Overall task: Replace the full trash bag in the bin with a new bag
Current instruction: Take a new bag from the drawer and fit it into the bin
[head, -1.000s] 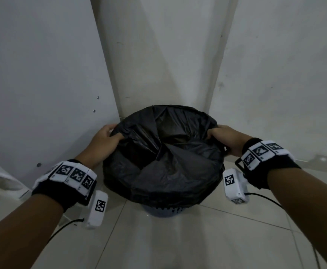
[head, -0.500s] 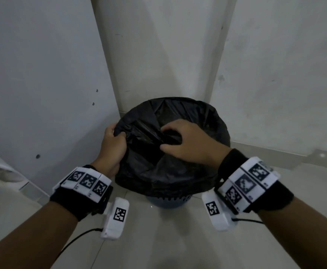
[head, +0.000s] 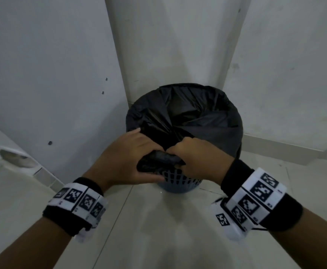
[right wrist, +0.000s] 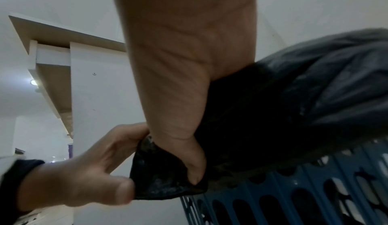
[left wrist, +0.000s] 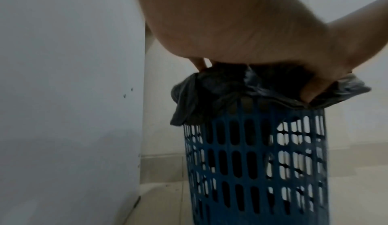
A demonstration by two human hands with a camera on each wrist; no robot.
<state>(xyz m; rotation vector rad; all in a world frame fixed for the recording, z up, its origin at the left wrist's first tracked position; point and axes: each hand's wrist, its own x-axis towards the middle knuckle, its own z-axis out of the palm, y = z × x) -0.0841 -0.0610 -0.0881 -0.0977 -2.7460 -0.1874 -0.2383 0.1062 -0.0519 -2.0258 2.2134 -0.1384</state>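
Note:
A black trash bag [head: 203,121] lines a blue slotted bin [head: 178,181] that stands on the floor in a wall corner. My left hand [head: 131,158] and right hand [head: 197,158] meet at the bin's near rim, and both grip the same bunched fold of the bag's edge [head: 158,162]. The left wrist view has the bag's rim [left wrist: 210,92] crumpled over the bin [left wrist: 256,170] under my fingers. Seen from the right wrist, my right thumb [right wrist: 189,154] pinches the black fold [right wrist: 159,178] that my left hand [right wrist: 84,175] also holds, above the bin [right wrist: 293,187].
White walls [head: 52,74] close in behind and to the left of the bin, with a column [head: 178,45] right behind it. Pale tiled floor [head: 158,230] lies in front. A white fixture [head: 9,158] sits low at the left edge.
Both hands left the bag's left and right rim and came together at the near rim. They now hold one gathered fold, and the blue bin shows below it.

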